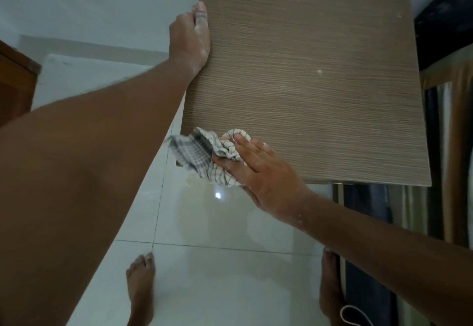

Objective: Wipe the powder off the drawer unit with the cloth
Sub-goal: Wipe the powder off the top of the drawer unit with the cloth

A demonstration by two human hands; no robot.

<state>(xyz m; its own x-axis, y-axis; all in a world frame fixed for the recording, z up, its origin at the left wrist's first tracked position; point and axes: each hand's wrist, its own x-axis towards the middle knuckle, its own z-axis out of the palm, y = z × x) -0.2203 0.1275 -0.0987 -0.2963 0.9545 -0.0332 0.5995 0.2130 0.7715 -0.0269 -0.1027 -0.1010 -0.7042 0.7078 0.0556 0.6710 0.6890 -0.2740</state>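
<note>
The drawer unit's brown wood-grain top point(320, 69) fills the upper middle of the head view, with a few white powder specks scattered on it. My right hand point(258, 169) presses a crumpled white checked cloth point(204, 156) onto the top's near left corner; part of the cloth hangs over the edge. My left hand point(192, 36) lies flat against the unit's left edge, fingers over the rim, with powder on the skin.
Glossy white floor tiles point(217, 261) lie below, with my two bare feet on them. A faint powder patch point(190, 181) marks the floor under the corner. Curtains point(450, 146) hang to the right, and a wooden piece of furniture point(15, 82) stands at far left.
</note>
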